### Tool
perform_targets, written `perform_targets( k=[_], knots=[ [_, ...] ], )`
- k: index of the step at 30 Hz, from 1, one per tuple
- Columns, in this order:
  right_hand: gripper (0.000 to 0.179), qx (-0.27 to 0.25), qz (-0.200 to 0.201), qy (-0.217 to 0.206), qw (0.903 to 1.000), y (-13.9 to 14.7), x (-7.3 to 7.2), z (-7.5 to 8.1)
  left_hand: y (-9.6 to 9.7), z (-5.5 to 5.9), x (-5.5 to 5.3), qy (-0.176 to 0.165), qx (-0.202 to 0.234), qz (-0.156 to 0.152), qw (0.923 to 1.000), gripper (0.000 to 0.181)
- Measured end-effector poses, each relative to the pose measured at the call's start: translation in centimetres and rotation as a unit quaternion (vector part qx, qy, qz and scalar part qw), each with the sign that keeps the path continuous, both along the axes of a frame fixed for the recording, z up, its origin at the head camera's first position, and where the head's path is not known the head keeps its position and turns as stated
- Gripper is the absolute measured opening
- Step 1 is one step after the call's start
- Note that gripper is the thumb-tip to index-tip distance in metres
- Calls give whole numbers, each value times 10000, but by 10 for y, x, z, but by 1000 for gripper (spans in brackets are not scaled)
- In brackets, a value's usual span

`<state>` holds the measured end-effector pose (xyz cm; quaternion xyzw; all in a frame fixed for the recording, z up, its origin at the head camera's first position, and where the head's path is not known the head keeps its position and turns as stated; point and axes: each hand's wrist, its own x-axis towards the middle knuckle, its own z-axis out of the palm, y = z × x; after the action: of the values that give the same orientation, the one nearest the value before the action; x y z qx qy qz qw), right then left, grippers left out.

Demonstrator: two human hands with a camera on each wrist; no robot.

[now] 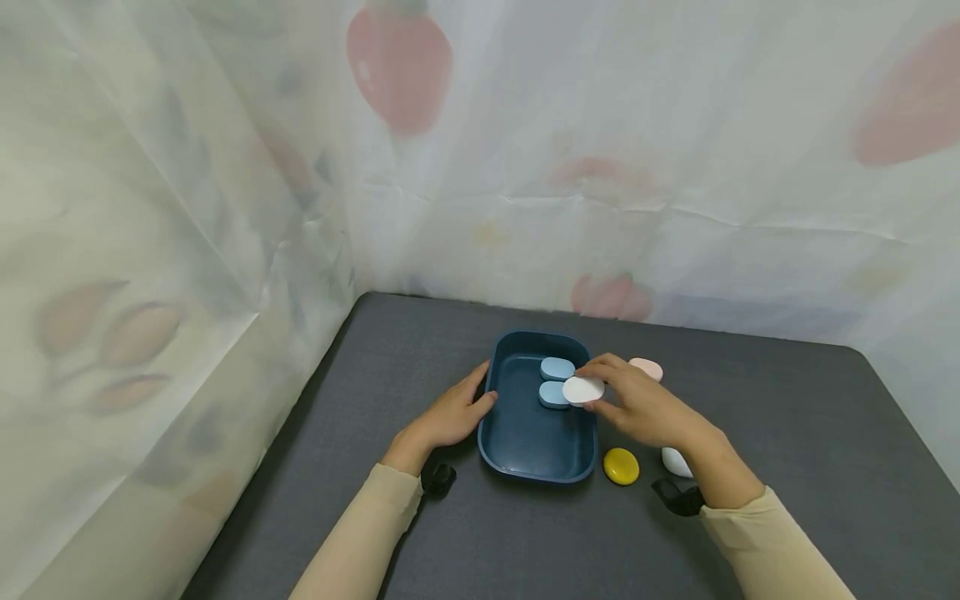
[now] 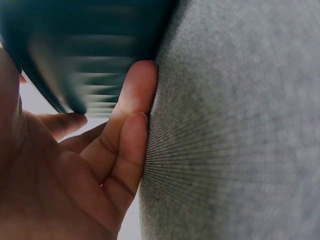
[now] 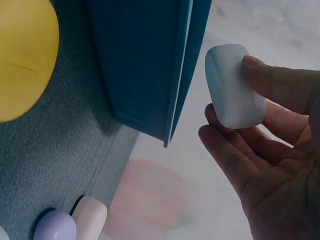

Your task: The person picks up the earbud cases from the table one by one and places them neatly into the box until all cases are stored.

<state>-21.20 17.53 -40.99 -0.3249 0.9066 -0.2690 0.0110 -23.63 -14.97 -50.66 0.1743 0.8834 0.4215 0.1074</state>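
A deep blue rectangular tray [image 1: 517,462] lies on the table with two light blue soap-like bars, a far bar [image 1: 557,368] and a near bar [image 1: 552,395], inside it. At its left side my left hand [image 1: 450,412] holds the wall, thumb over the rim; in the left wrist view the fingers [image 2: 137,90] lie along the outside. Over the tray's right side, my right hand [image 1: 645,404] pinches a white rounded soap-like bar [image 1: 583,391] between thumb and fingers. The right wrist view shows that bar [image 3: 235,87] raised above the rim, tilted.
Right of the tray lie a round yellow piece [image 1: 621,466] and a white piece [image 1: 676,462], partly hidden by the right wrist. A pale pink bar [image 1: 647,368] sits beyond the right hand. The right wrist view adds a lavender piece [image 3: 56,226]. Patterned curtains [image 1: 480,167] hang behind the grey table [image 1: 427,333].
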Motion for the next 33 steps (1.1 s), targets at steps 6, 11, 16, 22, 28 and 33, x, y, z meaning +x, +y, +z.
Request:
perform_targets(
  k=[6,11,16,22,28,33],
  knots=[
    [49,33,95,72,9999,-3,-1,-3,1,1,0,-9,46,3,10000,65],
    [53,37,182,126,9997,-5,-1,-4,0,2,1,-27,53,-13,10000,65],
    [55,164,185,193,9995,-8,-2,-5,0,1,1,7,55,-59,10000,66],
    [50,251,164,208,9993,-10,-2,-5,0,1,0,18,11,-73,10000,66],
    [47,296,128,227,9992,-10,-3,-7,0,3,1,4,69,-103,9999,66],
    [46,353,90,273,9990,-10,-4,-9,1,5,1,8,89,-91,9999,66]
  ],
)
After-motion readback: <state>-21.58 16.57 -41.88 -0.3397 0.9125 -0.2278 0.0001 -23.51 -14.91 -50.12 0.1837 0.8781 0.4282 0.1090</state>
